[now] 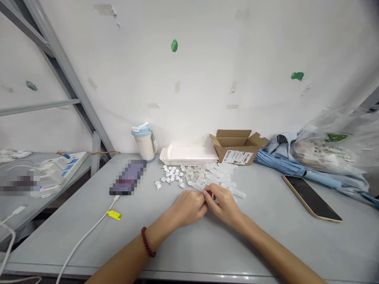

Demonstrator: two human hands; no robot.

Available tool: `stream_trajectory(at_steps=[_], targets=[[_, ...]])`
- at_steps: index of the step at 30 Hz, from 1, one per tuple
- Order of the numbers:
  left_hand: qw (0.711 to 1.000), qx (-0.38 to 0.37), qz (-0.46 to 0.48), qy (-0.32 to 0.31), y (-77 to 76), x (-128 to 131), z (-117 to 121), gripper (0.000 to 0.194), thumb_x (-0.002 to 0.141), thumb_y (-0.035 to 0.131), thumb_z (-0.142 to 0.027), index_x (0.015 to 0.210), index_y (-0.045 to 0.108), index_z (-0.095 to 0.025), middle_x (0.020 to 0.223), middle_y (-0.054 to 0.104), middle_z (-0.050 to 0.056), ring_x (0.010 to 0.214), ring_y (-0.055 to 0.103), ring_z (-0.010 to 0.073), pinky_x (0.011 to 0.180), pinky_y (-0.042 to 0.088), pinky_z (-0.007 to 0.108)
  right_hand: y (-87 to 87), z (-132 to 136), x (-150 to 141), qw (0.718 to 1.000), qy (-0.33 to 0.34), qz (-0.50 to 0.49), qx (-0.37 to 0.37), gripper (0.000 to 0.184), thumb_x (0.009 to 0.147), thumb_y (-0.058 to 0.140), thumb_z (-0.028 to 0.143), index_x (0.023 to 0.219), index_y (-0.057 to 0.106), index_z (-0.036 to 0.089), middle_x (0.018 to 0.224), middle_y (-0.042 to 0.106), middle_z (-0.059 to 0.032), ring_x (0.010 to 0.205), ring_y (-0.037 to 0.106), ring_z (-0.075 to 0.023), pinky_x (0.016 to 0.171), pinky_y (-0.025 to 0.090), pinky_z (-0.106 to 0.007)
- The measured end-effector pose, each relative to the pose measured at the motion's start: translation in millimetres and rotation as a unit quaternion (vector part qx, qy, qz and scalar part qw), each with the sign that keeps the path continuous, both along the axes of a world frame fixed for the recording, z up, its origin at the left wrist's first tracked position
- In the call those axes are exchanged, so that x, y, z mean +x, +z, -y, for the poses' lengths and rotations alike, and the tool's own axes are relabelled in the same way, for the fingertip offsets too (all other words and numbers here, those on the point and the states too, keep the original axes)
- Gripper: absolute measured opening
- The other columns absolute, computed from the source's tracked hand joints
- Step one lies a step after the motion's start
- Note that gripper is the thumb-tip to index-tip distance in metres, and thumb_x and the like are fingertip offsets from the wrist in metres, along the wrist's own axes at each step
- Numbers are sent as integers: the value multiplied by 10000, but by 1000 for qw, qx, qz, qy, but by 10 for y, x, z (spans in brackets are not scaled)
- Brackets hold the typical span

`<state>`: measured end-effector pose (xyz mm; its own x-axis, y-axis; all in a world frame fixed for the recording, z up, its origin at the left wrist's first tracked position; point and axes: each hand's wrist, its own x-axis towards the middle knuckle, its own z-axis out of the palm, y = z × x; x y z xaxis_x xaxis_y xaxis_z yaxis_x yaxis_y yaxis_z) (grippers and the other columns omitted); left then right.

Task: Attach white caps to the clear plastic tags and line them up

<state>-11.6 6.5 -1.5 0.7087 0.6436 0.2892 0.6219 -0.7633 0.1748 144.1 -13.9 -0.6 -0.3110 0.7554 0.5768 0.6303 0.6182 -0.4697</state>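
Note:
My left hand (191, 206) and my right hand (222, 203) meet over the grey table, fingertips pinched together. Whatever they hold is too small and too covered by the fingers to make out. Just beyond them lies a spread of small parts: white rounded pieces with thin tips (172, 173) on the left, thin pale grey clip-like pieces (194, 172) in the middle, and translucent plastic sleeves or tubes (226, 177) on the right. A few of the translucent pieces reach close to my right hand's fingers.
Behind the parts are a stack of white flat packs (189, 155) and an open cardboard box (237, 148). A cup with a blue lid (145, 142) and a charging phone (128, 177) are at left. At right lie a folded blue umbrella (281, 162) and a dark-screened phone (312, 198).

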Motion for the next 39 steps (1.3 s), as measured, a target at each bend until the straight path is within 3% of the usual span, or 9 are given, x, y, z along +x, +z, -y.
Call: stream_trajectory(at_steps=[3,8,11,17,21,29,32,39], targets=[[997,-1,45,55,114,-134,-124,225,849,392,-191,730,582,-169,683,647,35,619,580,165,565,342,262,-3,-35,25,1000,-10,-11,27,111,886,421,159,865,526,187,757,553,-37,680,535,-138,574,423,-240],[973,-2,93,210,272,-462,-367,254,844,400,-222,620,516,-189,590,580,-3,541,498,142,522,272,260,-14,-123,108,998,-28,-22,53,135,884,408,122,882,518,199,871,555,-65,803,547,-163,670,464,-277],[962,2,123,242,271,-585,-450,221,827,421,-229,640,535,-192,595,572,-4,558,501,145,553,312,259,-19,-158,140,998,-32,-16,60,142,884,407,109,873,516,200,861,555,-64,808,539,-169,690,467,-293],[965,9,152,215,95,-458,-434,167,818,432,-193,861,594,-189,898,625,43,847,581,196,697,421,293,-41,-170,124,998,-23,16,48,147,879,407,111,850,527,192,852,568,-74,829,515,-194,695,459,-318],[975,26,162,149,-10,-267,-341,203,818,420,-128,921,590,-172,980,597,76,941,557,213,793,451,335,-77,-192,126,998,-32,46,23,161,866,422,110,912,557,186,915,585,-93,899,509,-222,758,450,-362],[991,68,102,56,3,-149,-207,246,812,433,-78,996,571,-165,1034,590,74,1035,507,223,876,420,372,-110,-208,136,994,-39,105,8,240,851,453,100,1047,568,175,1039,602,-102,998,495,-245,831,440,-395],[992,70,93,52,-9,-142,-203,254,804,440,-78,1008,567,-158,1038,588,79,1054,490,227,886,416,376,-104,-194,119,992,-28,124,7,270,852,456,96,1096,552,159,1100,590,-109,1048,478,-250,866,437,-405],[984,53,128,109,8,-205,-264,379,730,474,-78,1098,517,-157,1110,553,96,1093,448,255,915,407,410,-60,-158,129,985,-4,172,20,299,858,500,172,1155,539,165,1182,577,-122,1150,433,-264,926,403,-443]])
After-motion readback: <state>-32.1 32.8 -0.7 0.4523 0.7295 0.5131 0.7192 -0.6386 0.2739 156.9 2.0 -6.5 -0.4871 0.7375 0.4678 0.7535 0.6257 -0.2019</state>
